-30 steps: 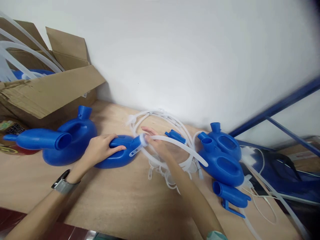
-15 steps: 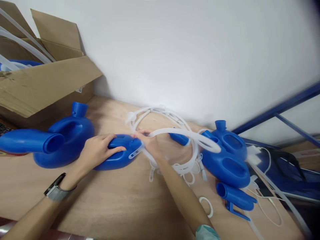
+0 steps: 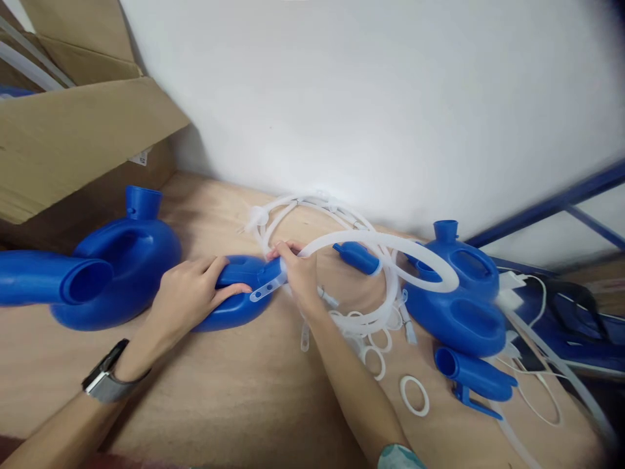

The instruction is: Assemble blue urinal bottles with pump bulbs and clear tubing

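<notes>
The left hand (image 3: 193,293) is curled, its fingers through the handle and thumb along the side of a blue bottle (image 3: 241,312). The right hand (image 3: 300,270) is closed around the bottle's neck and the end of a white hose (image 3: 361,237). A second ago the white collar showed at the bottle's mouth; now the right hand covers it, and the hose loops further right. The bottle lies tilted on the wooden table (image 3: 234,404), neck to the right, a clear strap (image 3: 267,287) with holes along its neck.
</notes>
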Demonstrator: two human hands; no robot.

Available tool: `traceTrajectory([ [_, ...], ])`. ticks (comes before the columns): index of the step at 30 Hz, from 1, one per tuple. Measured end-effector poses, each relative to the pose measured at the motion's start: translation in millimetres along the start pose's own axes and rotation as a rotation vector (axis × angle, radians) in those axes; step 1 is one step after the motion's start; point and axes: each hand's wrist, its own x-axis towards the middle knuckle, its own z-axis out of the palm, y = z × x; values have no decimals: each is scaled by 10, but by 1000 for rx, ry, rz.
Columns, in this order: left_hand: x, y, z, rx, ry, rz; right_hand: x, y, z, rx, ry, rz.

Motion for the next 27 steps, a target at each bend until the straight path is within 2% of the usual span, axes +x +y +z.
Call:
traceTrajectory([
  [7, 18, -8, 5, 83, -18, 28, 19, -36, -33, -103, -32, -46],
  [13, -3, 20, -31, 106, -19, 15, 57, 37, -56, 202, -137, 32],
  [18, -10, 9, -20, 92, -1, 4, 18, 188, -48, 438, -152, -38],
  [27, -10, 12, -35, 43, 6, -31, -190, 533, -28, 611, -119, 12],
])
